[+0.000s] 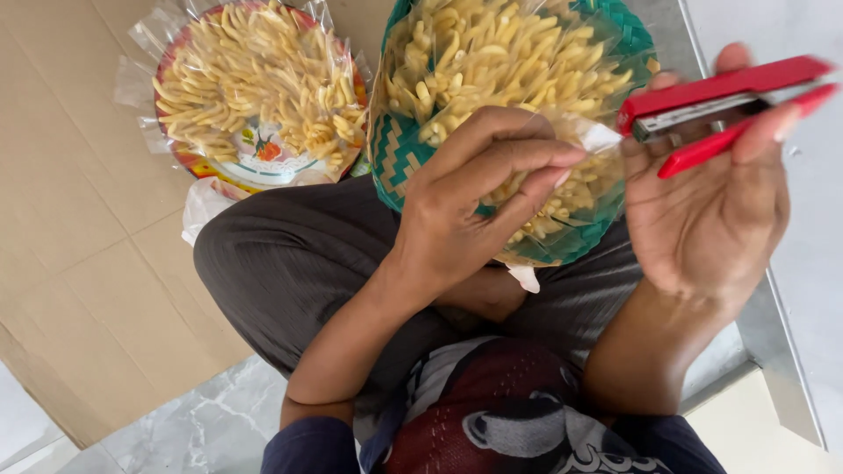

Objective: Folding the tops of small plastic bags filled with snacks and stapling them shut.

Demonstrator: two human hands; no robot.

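Snack bag (492,61) on the green woven tray (395,154) is pinched shut by the left hand (474,197) — red stapler (724,101) is gripped in the right hand (711,219).

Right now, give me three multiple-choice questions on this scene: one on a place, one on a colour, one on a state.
1. Where does the second wrapped plate of snack sticks lie?
A. on the cardboard
B. on the person's knee
C. in the right hand

2. What colour is the stapler?
A. blue
B. red
C. black

3. What is the left hand doing?
A. lying flat on the floor
B. holding the stapler
C. pinching the plastic wrap on the green woven tray

Answers: 1 A, it rests on the brown cardboard; 2 B, its body is red; 3 C, its fingertips close on the wrap, while the right hand holds the stapler.
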